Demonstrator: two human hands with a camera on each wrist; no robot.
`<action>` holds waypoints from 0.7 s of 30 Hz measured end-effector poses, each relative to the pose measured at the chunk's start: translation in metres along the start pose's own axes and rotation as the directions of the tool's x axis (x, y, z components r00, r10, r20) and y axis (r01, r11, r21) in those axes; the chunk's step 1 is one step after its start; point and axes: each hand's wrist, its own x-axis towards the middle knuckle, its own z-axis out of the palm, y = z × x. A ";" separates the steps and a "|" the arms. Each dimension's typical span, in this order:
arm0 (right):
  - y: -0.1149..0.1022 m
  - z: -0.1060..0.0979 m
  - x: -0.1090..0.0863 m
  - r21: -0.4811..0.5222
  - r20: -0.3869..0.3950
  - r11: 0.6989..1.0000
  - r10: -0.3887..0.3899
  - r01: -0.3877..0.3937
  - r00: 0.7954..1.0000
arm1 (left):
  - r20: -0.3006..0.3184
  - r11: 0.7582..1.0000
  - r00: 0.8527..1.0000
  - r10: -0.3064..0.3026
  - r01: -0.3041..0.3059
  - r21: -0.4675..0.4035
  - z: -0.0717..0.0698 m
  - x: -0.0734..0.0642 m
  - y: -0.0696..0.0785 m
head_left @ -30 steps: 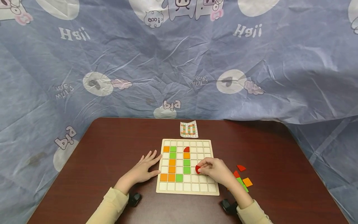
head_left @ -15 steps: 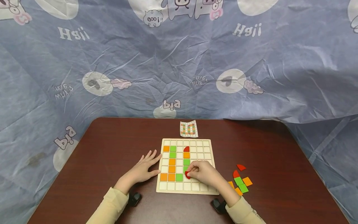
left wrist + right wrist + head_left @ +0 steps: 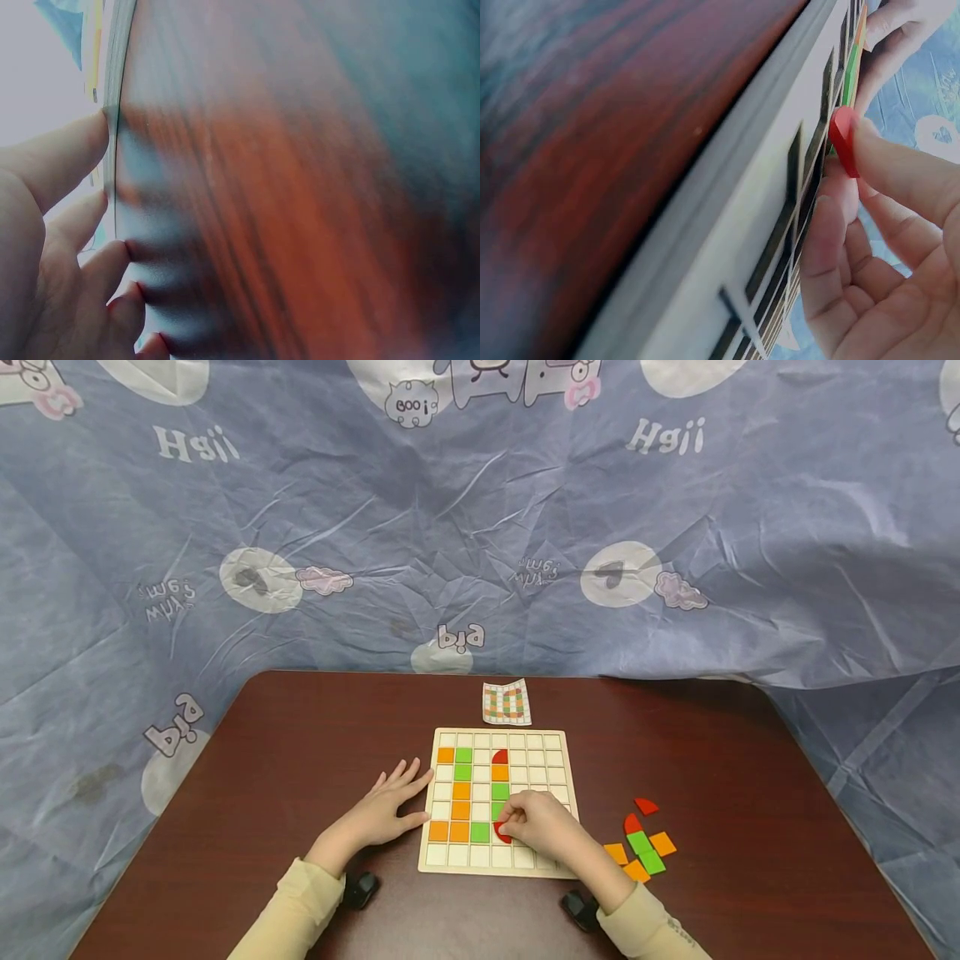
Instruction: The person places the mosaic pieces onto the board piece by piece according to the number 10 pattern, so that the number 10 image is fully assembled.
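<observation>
My right hand pinches a red quarter-circle tile between thumb and fingers, low over a cell of the pale wooden grid board. That cell lies just below a green tile column and right of another green square. Fingers cover part of the red tile in the head view. My left hand rests with spread fingers at the board's left edge; in the left wrist view its fingertips meet the board's side. Orange and green squares and one red quarter-circle sit in other cells.
Loose orange, green and red tiles lie on the dark wooden table right of the board. A small printed pattern card lies behind the board. A blue patterned cloth hangs beyond the table.
My right hand has moved left across the board with the red tile and lowered it to the cell beneath the green column. The left hand has stayed at the board's edge.
</observation>
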 end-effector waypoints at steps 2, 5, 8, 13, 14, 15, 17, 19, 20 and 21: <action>-0.001 0.001 0.000 0.003 0.001 1.000 0.015 -0.015 1.000 | 0.004 1.000 1.000 -0.003 0.003 0.003 0.001 0.001 0.000; -0.003 0.001 0.000 0.015 -0.007 0.999 0.034 -0.034 0.999 | 0.004 1.000 1.000 -0.004 0.004 0.006 0.000 0.001 0.000; -0.005 0.003 0.001 0.003 -0.032 0.999 0.046 -0.046 0.998 | 0.003 1.000 1.000 -0.004 0.004 0.004 0.000 0.001 0.000; -0.006 0.005 0.000 -0.028 -0.067 0.998 0.054 -0.056 0.996 | 0.008 1.000 1.000 -0.002 0.002 0.005 -0.001 0.001 0.001; -0.006 0.005 0.000 -0.028 -0.074 0.998 0.049 -0.052 0.996 | 0.009 1.000 1.000 -0.001 0.000 0.005 -0.001 0.001 0.001; -0.006 0.005 -0.001 -0.027 -0.080 0.998 0.047 -0.049 0.996 | 0.009 1.000 1.000 0.001 -0.001 0.005 -0.002 0.001 0.001; -0.006 0.005 -0.002 -0.024 -0.093 0.999 0.036 -0.039 0.995 | 0.008 1.000 1.000 0.002 -0.003 0.007 -0.002 0.001 0.001; -0.007 0.004 -0.003 -0.015 -0.098 0.999 0.034 -0.035 0.995 | 0.007 1.000 1.000 0.002 -0.002 0.004 -0.001 0.001 0.001; -0.006 0.004 -0.004 -0.015 -0.100 0.999 0.027 -0.029 0.995 | 0.006 1.000 1.000 0.002 -0.002 0.004 -0.001 0.001 0.000; -0.006 0.004 -0.004 -0.013 -0.098 0.999 0.031 -0.032 0.995 | 0.006 1.000 1.000 0.001 -0.001 0.003 -0.001 0.001 0.000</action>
